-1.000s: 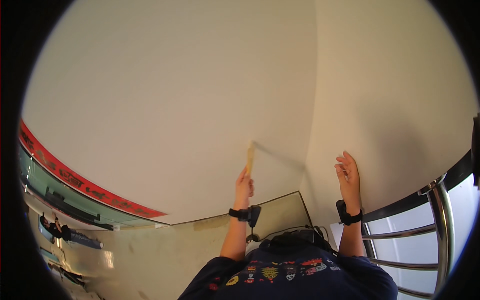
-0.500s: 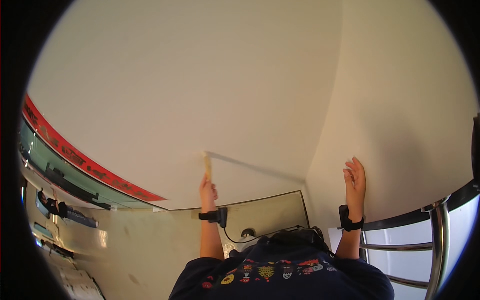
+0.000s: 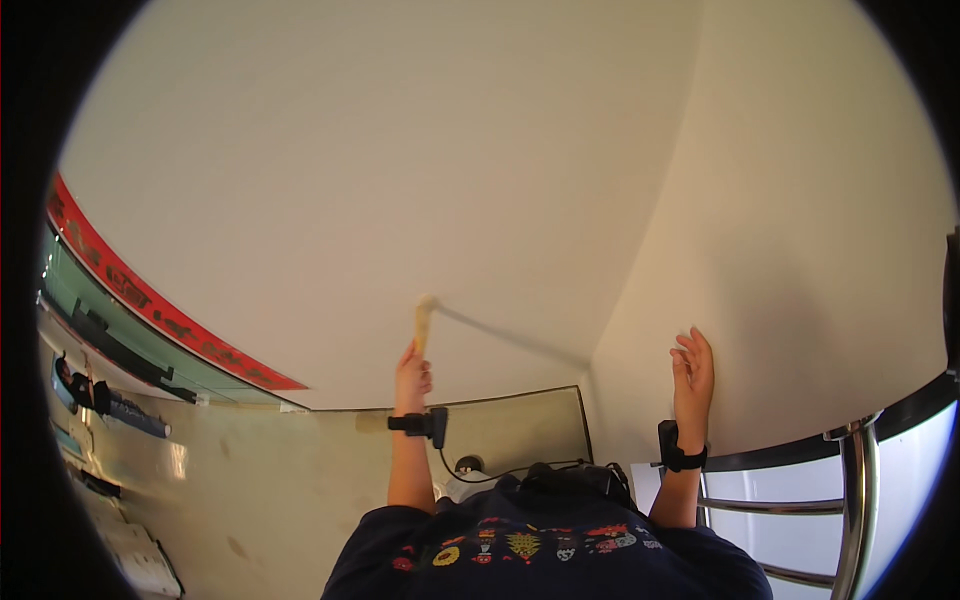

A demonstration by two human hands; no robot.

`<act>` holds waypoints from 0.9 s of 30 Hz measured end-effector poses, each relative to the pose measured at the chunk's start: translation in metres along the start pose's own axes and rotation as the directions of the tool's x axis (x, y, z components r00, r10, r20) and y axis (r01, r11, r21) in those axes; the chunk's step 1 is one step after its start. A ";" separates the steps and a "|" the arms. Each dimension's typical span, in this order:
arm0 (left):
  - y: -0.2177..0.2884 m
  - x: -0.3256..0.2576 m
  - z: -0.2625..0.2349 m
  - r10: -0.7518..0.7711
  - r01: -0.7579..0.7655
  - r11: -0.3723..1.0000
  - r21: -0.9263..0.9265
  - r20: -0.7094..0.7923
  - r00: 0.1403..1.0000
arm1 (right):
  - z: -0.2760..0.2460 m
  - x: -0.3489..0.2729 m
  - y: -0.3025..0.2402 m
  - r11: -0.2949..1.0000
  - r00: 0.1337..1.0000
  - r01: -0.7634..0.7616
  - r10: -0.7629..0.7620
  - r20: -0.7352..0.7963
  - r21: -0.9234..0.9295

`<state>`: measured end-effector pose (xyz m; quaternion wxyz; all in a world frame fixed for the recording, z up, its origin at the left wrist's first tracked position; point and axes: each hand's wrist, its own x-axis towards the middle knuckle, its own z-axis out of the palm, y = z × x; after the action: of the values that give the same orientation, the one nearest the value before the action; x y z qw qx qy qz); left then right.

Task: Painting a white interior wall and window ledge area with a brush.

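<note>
A short yellowish wooden-handled tool (image 3: 423, 322) is gripped in the closed left hand (image 3: 411, 372), raised overhead; its upper end is pressed to the plain off-white ceiling surface (image 3: 380, 180), near that surface's lower edge, where a faint grey streak (image 3: 510, 338) is seen running off to the right toward the corner. The tool's head is blurred and cannot be made out. The right hand (image 3: 693, 375) is held open, fingers spread, laid flat against the pale adjoining wall (image 3: 820, 250) just beside the corner. Black wristbands are worn on both forearms. A red banner strip (image 3: 150, 300) is noted at the left; a chrome railing (image 3: 850, 500) at the lower right.
</note>
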<state>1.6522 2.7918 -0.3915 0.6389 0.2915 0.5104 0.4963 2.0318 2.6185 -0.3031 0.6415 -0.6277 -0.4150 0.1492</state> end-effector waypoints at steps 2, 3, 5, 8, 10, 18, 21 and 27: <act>0.011 -0.001 -0.027 0.046 -0.051 0.998 -0.035 -0.122 0.991 | -0.001 0.001 -0.001 1.000 1.000 0.008 -0.008 0.003 0.006; 0.018 -0.003 -0.038 0.069 -0.079 0.995 -0.053 -0.176 0.982 | -0.002 0.001 -0.001 1.000 1.000 0.016 -0.016 -0.001 0.013; 0.027 -0.003 -0.049 0.079 -0.094 0.994 -0.058 -0.228 0.970 | -0.002 0.002 0.001 1.000 1.000 0.013 -0.013 -0.005 0.018; 0.028 -0.002 -0.045 0.112 -0.113 0.994 0.007 -0.202 0.973 | 0.001 0.002 0.003 1.000 1.000 0.012 -0.012 -0.004 0.024; 0.019 -0.005 -0.019 0.106 -0.102 0.994 0.039 -0.095 0.990 | 0.001 0.003 0.002 1.000 1.000 0.011 -0.011 -0.006 0.012; 0.005 -0.023 0.066 -0.053 0.025 0.993 0.115 0.249 0.967 | 0.004 0.004 -0.004 0.999 1.000 -0.012 0.012 0.007 0.031; 0.001 -0.021 0.046 -0.037 0.024 0.997 0.079 0.164 0.986 | 0.003 0.001 0.000 0.999 1.000 0.000 0.000 0.003 0.032; 0.027 -0.007 -0.056 0.107 -0.141 0.981 -0.131 -0.241 0.965 | 0.005 0.001 0.001 0.999 1.000 0.024 -0.025 -0.012 -0.031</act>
<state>1.5904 2.7865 -0.3827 0.5618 0.2148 0.5248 0.6024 2.0295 2.6230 -0.3041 0.6361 -0.6332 -0.4210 0.1312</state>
